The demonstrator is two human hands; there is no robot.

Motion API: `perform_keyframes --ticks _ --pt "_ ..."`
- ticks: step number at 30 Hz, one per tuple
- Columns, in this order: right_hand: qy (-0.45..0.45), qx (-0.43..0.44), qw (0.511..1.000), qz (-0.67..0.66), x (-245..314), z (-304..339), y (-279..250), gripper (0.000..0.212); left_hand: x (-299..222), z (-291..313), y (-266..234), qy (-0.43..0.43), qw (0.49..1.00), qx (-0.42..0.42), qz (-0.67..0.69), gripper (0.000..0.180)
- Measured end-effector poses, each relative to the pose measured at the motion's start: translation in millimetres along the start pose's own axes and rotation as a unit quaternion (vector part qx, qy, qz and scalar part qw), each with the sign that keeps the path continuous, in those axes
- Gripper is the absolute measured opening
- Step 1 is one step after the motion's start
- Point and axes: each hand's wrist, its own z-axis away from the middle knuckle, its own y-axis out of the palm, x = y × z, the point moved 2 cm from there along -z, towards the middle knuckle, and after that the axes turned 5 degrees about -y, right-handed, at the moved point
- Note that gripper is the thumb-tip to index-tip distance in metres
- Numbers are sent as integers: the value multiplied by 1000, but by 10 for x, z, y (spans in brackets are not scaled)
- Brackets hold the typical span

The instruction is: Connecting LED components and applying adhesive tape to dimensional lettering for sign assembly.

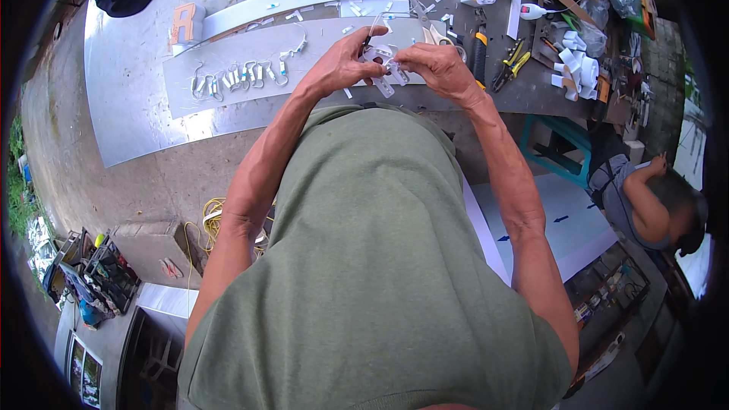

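Note:
Over the near edge of the metal table, my left hand (352, 63) grips a small white plastic piece (384, 89) with a shaped outline. The fingers of my right hand (439, 68) are pinched at the same piece, on its right side; what lies between those fingertips is too small to make out. A thin white wire rises by my left fingers. To the left on the grey sheet (182, 99) lies a wired string of small white LED modules (247, 74). Scissors (439, 36) rest just beyond my right hand.
Right of my hands are a yellow-black utility knife (480, 57), yellow-handled pliers (513, 67) and curled white strips (583, 72). A block letter (186, 23) and a long white strip (304, 0) lie farther off. A teal stool (558, 150) and another person (645, 197) are at right.

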Motion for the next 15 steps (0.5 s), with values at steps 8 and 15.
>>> perform_keyframes --ticks 8,15 --pt "41 18 999 17 -31 5 17 17 58 -22 77 73 991 -58 -92 69" --pt "144 -52 987 -48 31 44 99 13 -38 1 146 93 985 -91 -116 67"
